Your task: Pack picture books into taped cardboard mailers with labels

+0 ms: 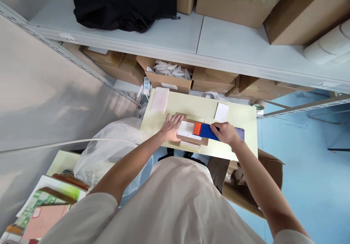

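Near the front edge of a small pale yellow table (175, 100) lies an open, narrow brown box (201, 141) with a flat white piece (186, 129) in it. My left hand (172, 126) rests on the box's left end, its fingers stretched out and apart. My right hand (224, 132) is closed on a flat blue piece with an orange end (209, 131), which lies over the box's right part; its exact kind is unclear. Partly hidden behind my right hand is a phone (240, 133) with a lit screen.
A pink sheet (160, 100) and a white card (221, 111) lie towards the table's far edge. Behind stands a shelf (175, 36) with cardboard boxes (235, 3). Below right, an open carton (262, 185) stands on the floor; clear plastic bags (106, 149) lie left.
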Motion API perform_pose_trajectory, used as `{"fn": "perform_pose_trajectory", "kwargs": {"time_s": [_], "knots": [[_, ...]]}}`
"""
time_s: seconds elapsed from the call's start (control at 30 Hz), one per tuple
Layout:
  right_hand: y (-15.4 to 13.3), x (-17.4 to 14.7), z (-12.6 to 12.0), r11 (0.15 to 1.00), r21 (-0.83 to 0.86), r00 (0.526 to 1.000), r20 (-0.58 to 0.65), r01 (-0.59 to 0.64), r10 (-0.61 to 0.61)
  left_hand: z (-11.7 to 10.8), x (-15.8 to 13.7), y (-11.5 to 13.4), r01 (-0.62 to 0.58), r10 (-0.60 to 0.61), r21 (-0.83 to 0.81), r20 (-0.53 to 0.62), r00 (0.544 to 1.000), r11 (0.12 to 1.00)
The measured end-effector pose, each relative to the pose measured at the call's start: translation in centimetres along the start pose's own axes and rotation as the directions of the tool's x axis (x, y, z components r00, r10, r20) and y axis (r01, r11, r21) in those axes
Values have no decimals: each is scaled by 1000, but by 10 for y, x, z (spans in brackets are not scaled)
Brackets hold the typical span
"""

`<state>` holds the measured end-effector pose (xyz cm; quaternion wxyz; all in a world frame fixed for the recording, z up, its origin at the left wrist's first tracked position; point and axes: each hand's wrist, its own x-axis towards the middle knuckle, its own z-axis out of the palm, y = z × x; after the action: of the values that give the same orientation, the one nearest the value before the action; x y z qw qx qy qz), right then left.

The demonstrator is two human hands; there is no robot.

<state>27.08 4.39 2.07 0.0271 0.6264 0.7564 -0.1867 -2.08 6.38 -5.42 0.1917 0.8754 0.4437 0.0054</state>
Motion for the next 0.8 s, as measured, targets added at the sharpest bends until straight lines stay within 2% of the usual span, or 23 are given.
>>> {"fn": "perform_pose_trajectory", "kwargs": {"time_s": [0.13, 0.23, 0.33, 0.4, 0.53, 0.63, 0.8], "knots": [[52, -18, 6, 1000, 15, 999, -37, -27, 28, -3, 0, 0, -10, 10, 3, -19, 1000, 1000], [75, -20, 18, 999, 39, 999, -33, -31, 32, -9, 0, -5, 5, -5, 13, -6, 1000, 1000], [74, -10, 29, 997, 68, 1000, -12, -20, 21, -12, -1, -6, 49, -50, 49, 12, 999, 998], [69, -1, 33, 996, 83, 1000, -14, -13, 14, -10, 3, 3, 38, -40, 74, 26, 999, 997], [60, 13, 35, 997, 76, 1000, -13, -1, 2, 6, 23, 45, -95, 89, 74, 86, 992, 993], [57, 19, 40, 995, 99, 1000, -11, 5, -4, 19, 40, 72, -111, 105, 68, 88, 991, 992], [64, 19, 49, 970, 237, 998, 11, 51, -56, 23, 46, 77, -73, 64, 92, 95, 993, 993]]}}
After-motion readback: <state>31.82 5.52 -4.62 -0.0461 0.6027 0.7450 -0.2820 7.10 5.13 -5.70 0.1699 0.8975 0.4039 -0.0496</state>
